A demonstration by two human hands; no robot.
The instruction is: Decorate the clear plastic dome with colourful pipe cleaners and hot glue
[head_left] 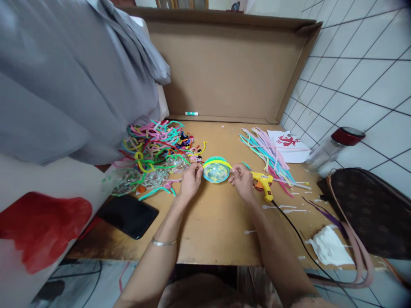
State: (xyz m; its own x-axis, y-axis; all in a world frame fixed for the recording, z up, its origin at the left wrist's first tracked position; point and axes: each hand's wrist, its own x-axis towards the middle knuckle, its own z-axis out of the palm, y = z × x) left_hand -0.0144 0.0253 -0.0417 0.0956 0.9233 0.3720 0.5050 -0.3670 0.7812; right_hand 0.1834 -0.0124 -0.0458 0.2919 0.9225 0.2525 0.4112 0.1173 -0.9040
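Nearest the viewer, two bare forearms reach forward over the wooden desk (212, 226); the left wrist wears a thin bangle (163, 242). A black phone (128, 216) lies flat near the desk's left front edge, and a crumpled white tissue (330, 248) lies at the right front, beside a brown patterned handbag (372, 209) with a pink strap.

Farther in, at the middle of the desk, the left hand (190, 182) and right hand (242, 182) are set apart on opposite sides of a clear plastic dome (216, 170). Each hand pinches its edge with the fingertips, and a yellow pipe cleaner (218, 162) and a teal one run around its rim. The dome rests on the desk between the hands.

Just beside the right hand lies a yellow hot glue gun (263, 183), its black cord (298, 239) trailing toward the front edge. White glue drips spot the wood around it.

To the left sits a tangled pile of coloured pipe cleaners (154, 145), with more clear domes (135, 179) at its near side. To the right, a bundle of straight pipe cleaners (266, 152) fans out, beside a white paper with a red figure (289, 145) and a red-lidded jar (334, 149).

At the back stands a cardboard panel (224, 68), with a small green and white marker (192, 114) at its foot.
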